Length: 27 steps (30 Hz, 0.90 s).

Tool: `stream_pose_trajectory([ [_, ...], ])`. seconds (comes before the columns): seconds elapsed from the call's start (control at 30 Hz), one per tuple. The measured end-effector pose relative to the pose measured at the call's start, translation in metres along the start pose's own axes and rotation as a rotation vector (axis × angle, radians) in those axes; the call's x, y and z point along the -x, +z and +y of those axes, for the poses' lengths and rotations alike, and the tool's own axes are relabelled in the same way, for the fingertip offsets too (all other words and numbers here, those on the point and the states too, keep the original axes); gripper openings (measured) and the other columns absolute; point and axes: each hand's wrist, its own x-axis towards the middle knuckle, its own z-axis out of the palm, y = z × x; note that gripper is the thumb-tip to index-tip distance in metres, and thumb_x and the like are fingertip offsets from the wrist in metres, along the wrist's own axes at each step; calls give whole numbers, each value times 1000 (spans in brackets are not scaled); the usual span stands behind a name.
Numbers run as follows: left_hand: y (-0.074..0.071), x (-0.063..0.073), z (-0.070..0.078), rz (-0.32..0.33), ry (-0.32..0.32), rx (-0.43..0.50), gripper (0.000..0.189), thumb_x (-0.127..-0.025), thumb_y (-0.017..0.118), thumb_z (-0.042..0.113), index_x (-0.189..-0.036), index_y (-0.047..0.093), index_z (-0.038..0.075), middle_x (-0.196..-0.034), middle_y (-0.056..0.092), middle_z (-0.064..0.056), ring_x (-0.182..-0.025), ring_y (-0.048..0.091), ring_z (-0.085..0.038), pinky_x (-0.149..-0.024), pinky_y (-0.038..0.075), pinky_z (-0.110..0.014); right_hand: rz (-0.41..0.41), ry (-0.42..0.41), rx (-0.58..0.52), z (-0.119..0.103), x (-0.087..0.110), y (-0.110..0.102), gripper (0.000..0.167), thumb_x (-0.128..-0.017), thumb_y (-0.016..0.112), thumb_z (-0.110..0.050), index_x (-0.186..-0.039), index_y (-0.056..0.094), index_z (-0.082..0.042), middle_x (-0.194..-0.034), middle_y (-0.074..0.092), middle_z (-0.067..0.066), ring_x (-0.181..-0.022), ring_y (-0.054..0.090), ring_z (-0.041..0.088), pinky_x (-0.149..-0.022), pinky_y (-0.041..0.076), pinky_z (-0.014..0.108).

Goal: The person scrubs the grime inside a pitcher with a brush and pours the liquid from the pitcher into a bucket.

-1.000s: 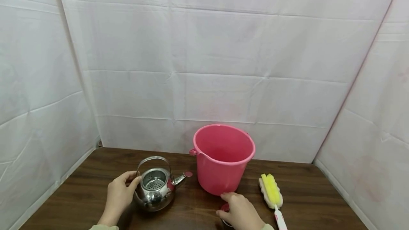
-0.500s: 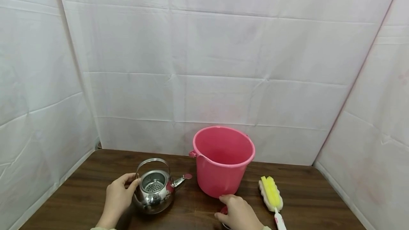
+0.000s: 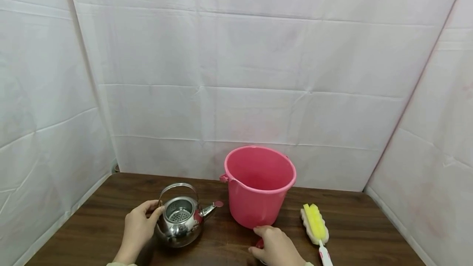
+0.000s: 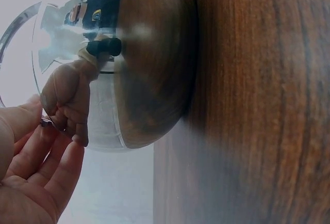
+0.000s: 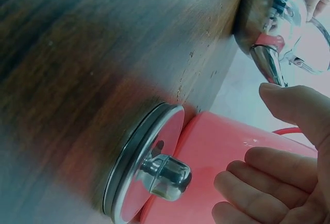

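A shiny steel teapot [image 3: 179,227] stands lidless on the table, a perforated strainer [image 3: 180,210] inside its mouth and its spout pointing right. My left hand [image 3: 138,225] pinches the foot of its arched handle [image 3: 178,184] between thumb and fingers; the left wrist view shows this grip beside the polished body. The round steel lid [image 5: 147,167], with a clear-looking knob [image 5: 167,176], lies on the table by the bucket. My right hand [image 3: 277,245] hovers over it, thumb and fingers spread apart around the knob without visible contact. In the head view this hand covers most of the lid.
A pink bucket [image 3: 255,208] stands upright behind the lid, its mouth facing up. To the right lies a sponge brush [image 3: 315,225] with a yellow and white head and a white handle. White cloth [image 3: 255,69] encloses the dark wooden table [image 3: 369,233].
The head view has shifted slightly. My left hand keeps its hold on the teapot, and my right hand stays over the lid, only a little further left.
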Motion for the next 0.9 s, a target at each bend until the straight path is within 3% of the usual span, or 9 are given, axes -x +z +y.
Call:
stream_pose_trajectory([
  [0.4,0,1,-1,-11,-14,9,24,-88,66,14,-104,68,-3,-97,71,-18,-88,68,-29,-73,55,-37,-22,1,-14,0,0,1,49,-77,75,-29,-111,66,4,-105,71,12,-94,67,22,-77,55,39],
  [0.53,0,-1,1,-10,-11,7,25,-88,66,15,-105,68,-3,-98,71,-17,-90,68,-30,-74,54,-39,0,-9,2,-3,-1,-1,50,-76,76,-30,-111,66,4,-104,71,12,-90,66,19,-76,55,38],
  [0.77,1,-2,2,4,-1,5,23,-87,66,14,-102,69,-3,-96,72,-17,-90,68,-30,-75,54,-40,-14,-27,-20,-6,-2,-2,50,-77,75,-29,-112,65,5,-102,70,11,-69,56,4,-72,54,33],
  [0.9,1,-1,1,6,-1,10,22,-87,67,14,-101,69,-3,-96,72,-17,-89,68,-30,-74,55,-38,-33,-25,-29,-8,-4,-2,50,-78,75,-30,-113,65,5,-105,70,12,-72,58,6,-73,55,34],
])
